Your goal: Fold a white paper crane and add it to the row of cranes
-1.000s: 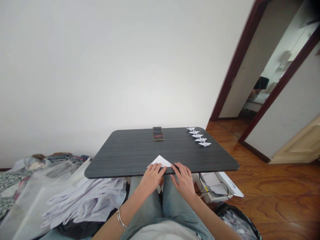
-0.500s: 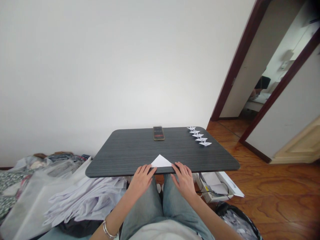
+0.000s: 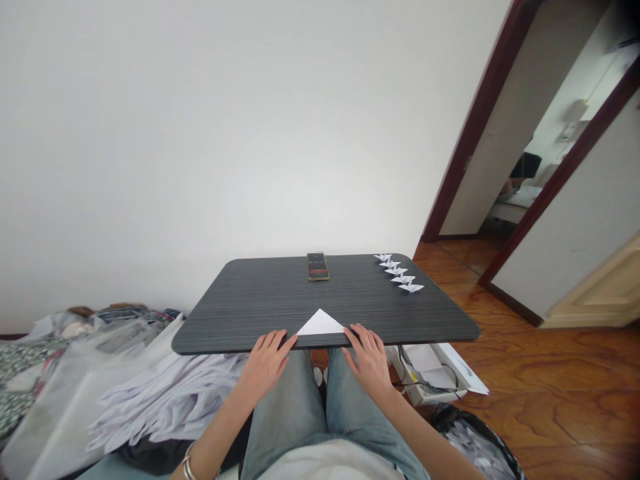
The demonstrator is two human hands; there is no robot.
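A white sheet of paper folded into a triangle (image 3: 321, 323) lies flat near the front edge of the dark table (image 3: 250, 300), its point facing away from me. My left hand (image 3: 269, 357) rests at its left corner, fingers stretched over the table edge and the thumb tip beside the corner. On the opposite side my right hand (image 3: 367, 357) lies with fingers spread, the index fingertip touching the right corner. Neither hand is closed round the paper.
Several folded white paper cranes (image 3: 403, 272) stand in a slanting row at the back right. A phone (image 3: 317, 266) lies at the back middle. Beneath the table are piled white cloth (image 3: 175, 393), an open box with cables (image 3: 430, 377) and a black bag (image 3: 480, 443).
My left hand has slid left along the fold to the triangle's left corner, uncovering more of the paper. My right hand and the triangle have stayed in place.
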